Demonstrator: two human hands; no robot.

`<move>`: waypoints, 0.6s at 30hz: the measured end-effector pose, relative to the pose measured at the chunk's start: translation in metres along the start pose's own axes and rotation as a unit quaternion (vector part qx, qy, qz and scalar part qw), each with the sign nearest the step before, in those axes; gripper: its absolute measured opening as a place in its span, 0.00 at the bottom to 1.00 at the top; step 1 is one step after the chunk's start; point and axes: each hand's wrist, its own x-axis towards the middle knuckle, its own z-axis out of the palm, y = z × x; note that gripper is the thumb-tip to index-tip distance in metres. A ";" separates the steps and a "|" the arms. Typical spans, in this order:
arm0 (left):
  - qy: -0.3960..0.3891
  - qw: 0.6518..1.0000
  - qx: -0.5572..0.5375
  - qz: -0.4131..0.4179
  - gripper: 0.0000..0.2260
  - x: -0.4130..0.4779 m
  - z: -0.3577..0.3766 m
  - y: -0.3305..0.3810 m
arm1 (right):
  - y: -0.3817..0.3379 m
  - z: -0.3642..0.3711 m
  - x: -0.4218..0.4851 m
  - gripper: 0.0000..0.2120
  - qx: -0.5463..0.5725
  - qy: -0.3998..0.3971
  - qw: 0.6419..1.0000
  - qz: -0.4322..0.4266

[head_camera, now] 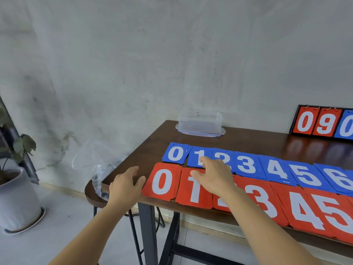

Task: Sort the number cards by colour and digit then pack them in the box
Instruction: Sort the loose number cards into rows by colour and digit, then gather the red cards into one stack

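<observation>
On the dark wooden counter (248,142) the number cards lie in two overlapping rows of small stacks, the blue cards (246,164) behind showing 0 to 6 and the red cards (301,209) in front showing 0 to 5. The clear plastic box (200,122) stands well behind them against the wall. The left hand (127,185) rests released at the counter's left edge, just beside the red 0 stack (162,181), while the right hand (214,176) lies with loosely spread fingers over the 1 and 2 stacks of both rows, grasping nothing.
</observation>
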 end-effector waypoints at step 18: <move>0.056 0.995 -0.077 -0.032 0.10 -0.016 -0.004 -0.030 | -0.061 0.061 0.015 0.19 -0.063 -0.121 0.966 -0.218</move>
